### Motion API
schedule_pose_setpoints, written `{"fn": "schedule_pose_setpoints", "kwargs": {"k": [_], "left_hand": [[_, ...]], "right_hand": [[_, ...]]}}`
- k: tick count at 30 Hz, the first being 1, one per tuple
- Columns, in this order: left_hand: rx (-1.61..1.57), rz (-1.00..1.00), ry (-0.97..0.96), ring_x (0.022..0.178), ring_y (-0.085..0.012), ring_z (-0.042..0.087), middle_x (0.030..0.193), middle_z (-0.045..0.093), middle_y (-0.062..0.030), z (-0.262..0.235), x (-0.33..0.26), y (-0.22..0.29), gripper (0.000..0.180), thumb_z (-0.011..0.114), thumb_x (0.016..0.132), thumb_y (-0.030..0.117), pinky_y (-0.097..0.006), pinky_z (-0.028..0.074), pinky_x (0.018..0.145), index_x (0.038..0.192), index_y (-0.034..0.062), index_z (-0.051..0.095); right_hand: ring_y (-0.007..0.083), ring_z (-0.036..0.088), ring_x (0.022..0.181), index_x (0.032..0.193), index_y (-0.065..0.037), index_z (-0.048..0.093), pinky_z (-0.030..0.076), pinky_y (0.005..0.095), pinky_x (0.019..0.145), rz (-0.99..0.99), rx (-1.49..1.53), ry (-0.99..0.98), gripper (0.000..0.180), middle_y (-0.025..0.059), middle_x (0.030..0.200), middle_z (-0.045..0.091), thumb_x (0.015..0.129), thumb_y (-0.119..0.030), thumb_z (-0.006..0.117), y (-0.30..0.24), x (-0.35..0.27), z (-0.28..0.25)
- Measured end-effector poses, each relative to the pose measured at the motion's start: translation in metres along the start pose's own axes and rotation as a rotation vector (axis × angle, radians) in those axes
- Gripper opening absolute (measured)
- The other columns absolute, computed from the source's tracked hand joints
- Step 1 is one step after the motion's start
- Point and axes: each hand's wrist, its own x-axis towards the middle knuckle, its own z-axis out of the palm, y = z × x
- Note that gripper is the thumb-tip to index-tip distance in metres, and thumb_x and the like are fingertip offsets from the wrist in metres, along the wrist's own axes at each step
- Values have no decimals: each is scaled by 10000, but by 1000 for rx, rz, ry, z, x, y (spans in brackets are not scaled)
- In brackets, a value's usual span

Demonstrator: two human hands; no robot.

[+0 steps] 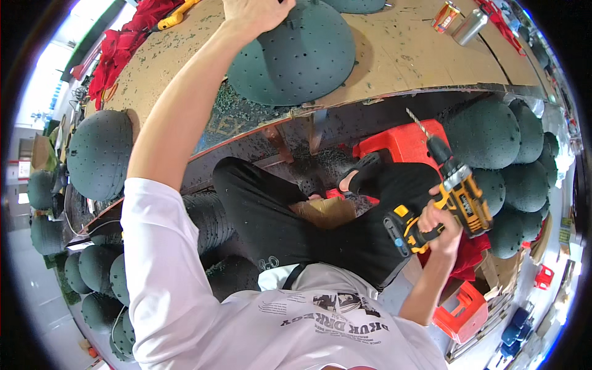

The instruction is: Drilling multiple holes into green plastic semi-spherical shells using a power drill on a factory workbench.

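Note:
A dark green dome [302, 58], dotted with small holes, rests on the cardboard-covered table [394, 46] in front of me. My left hand [258, 15] is at the dome's far left side, cut by the upper edge of the view, so most of its fingers are hidden. In my right hand [441, 225] is a yellow and black cordless drill [467, 200], its fingers wrapped round the handle. The drill's long twist bit [418, 123] points up and forward, apart from the dome. Green shavings [237, 111] lie by the dome's near left edge.
Stacked green domes stand at right [484, 135] and left [98, 154]. A red plastic stool [401, 142] is under the table edge, another [462, 314] at lower right. Two cans, one silver [470, 28], stand at the table's far right. Red cloth [117, 55] lies far left.

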Motion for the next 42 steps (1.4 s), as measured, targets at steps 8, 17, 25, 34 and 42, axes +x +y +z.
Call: {"fn": "schedule_pose_setpoints", "kwargs": {"k": [8, 17, 25, 34, 42], "left_hand": [[55, 158, 9, 1158, -409, 546, 1201, 587, -261, -26, 13, 23, 456, 497, 973, 353, -529, 410, 993, 1057, -38, 714], [66, 254, -185, 1090, -418, 586, 1172, 558, -269, -65, 23, 39, 422, 489, 965, 341, -524, 463, 922, 1140, -5, 654], [128, 411, -64, 1031, -422, 597, 1116, 572, -251, -25, 6, 20, 375, 526, 947, 308, -491, 477, 891, 1055, -40, 615], [-318, 198, 135, 1042, -387, 582, 1058, 623, -223, 16, -8, 18, 280, 544, 939, 262, -472, 472, 903, 1044, 5, 579], [-366, 154, 81, 1076, -393, 610, 1095, 659, -233, 14, -10, 16, 312, 545, 940, 263, -475, 481, 927, 1112, 10, 606]], "right_hand": [[122, 344, 486, 1209, -19, 485, 321, 276, 481, 119, 424, 67, 389, 0, 589, 349, 831, -108, 514, 95, -14, -87], [131, 363, 485, 1204, 1, 476, 330, 292, 492, 55, 545, -15, 396, 5, 572, 345, 832, -125, 525, 95, -14, -95], [122, 410, 515, 1228, 17, 480, 343, 276, 513, -26, 136, -60, 410, 21, 620, 415, 831, -36, 570, 99, -26, -44], [280, 684, 955, 1066, -101, 712, 521, 421, 847, -169, -603, -73, 245, 75, 1040, 718, 824, -129, 735, 134, 15, 44], [134, 725, 818, 1096, -13, 633, 561, 236, 750, -880, -970, -247, 319, 46, 938, 732, 812, -52, 772, 131, 44, 76]]}}
